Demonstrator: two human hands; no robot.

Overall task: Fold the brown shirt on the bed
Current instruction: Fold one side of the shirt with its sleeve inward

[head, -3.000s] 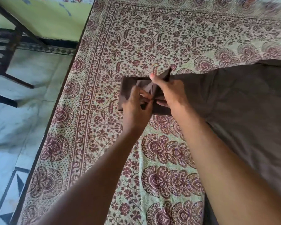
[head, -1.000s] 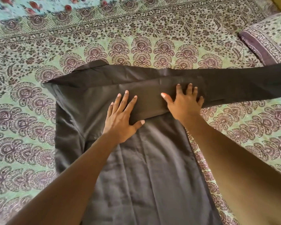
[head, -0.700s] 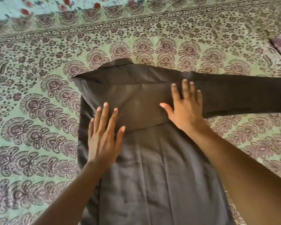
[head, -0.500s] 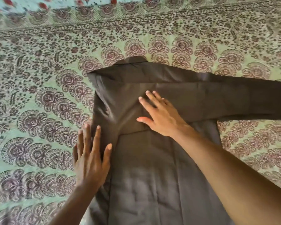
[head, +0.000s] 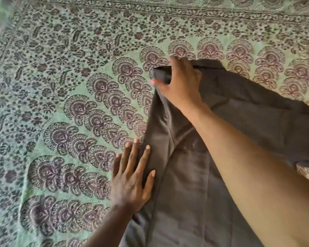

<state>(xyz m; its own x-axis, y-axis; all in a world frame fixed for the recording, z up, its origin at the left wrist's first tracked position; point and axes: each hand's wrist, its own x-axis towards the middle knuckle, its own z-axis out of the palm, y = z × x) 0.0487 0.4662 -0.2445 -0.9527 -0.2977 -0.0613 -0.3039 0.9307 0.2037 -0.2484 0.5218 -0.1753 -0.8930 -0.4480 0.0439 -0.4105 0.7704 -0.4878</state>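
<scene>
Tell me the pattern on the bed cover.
Pale green bed cover with maroon floral and fan-shaped motifs, seen in the head view.

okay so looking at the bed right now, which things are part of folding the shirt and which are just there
Part of the job:
brown shirt
right hand, gripping the shirt's top corner
left hand, flat on the shirt's left edge

Just there:
patterned bedspread under the shirt
</scene>
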